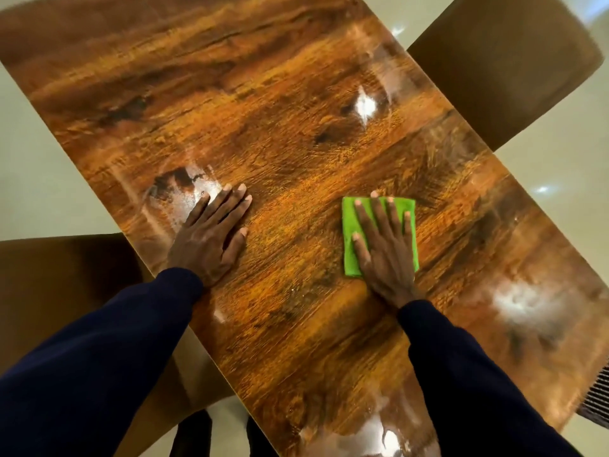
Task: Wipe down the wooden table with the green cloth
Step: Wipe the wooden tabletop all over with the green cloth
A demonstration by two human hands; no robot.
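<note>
Pressing a folded green cloth [350, 222] flat against a wooden table [296, 143], a person's right hand [385, 249] lies on top of it with fingers straight and spread. The palm covers the cloth's near part, while its far edge and left side show around the fingers. The cloth sits about midway between the table's two long edges, in the nearer half of the top.

The left hand [211, 239] rests flat on bare wood close to the left long edge, fingers straight and close together, holding nothing; it appears to brace the body. Both arms wear dark sleeves [99, 357].

Pale, hazy patches show beside the left hand, near the right long edge and at the near end. Whether they are wet streaks, smears or plain glare on the glossy top cannot be told.

Wiping looks under way rather than finished: the cloth is in contact mid-table, and the far end and the edges probably have to be covered yet.

One brown chair [66, 275] stands at the left long edge and a second chair [501, 70] at the right, over a pale floor [39, 176].
</note>
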